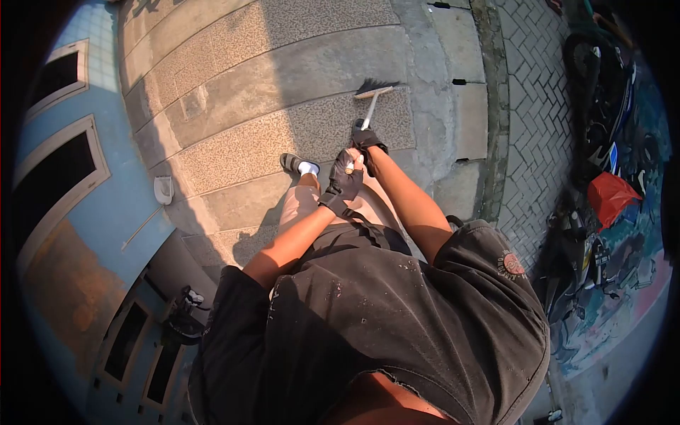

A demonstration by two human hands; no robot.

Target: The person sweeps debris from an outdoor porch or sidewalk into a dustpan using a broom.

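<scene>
Both hands, in black fingerless gloves, are wrapped round the white handle of a broom (371,111). My left hand (345,176) grips near the handle's end, close to my thighs. Farther along the handle, my right hand (364,137) is closed just short of the broom head. Dark bristles (375,86) lie against the paving ahead of me, slightly to the right. Part of the handle is hidden by the hands. A sandal (290,163) with a white sock shows beyond my left hand; the other foot is not visible.
Sunlit and shaded paving (241,149) stretches ahead. A blue house wall (124,152) runs along the left, with a white scoop-shaped thing (164,190) beside it. At right, motorcycles (602,106) and a red cover (611,198) stand beyond grey brick paving (531,92).
</scene>
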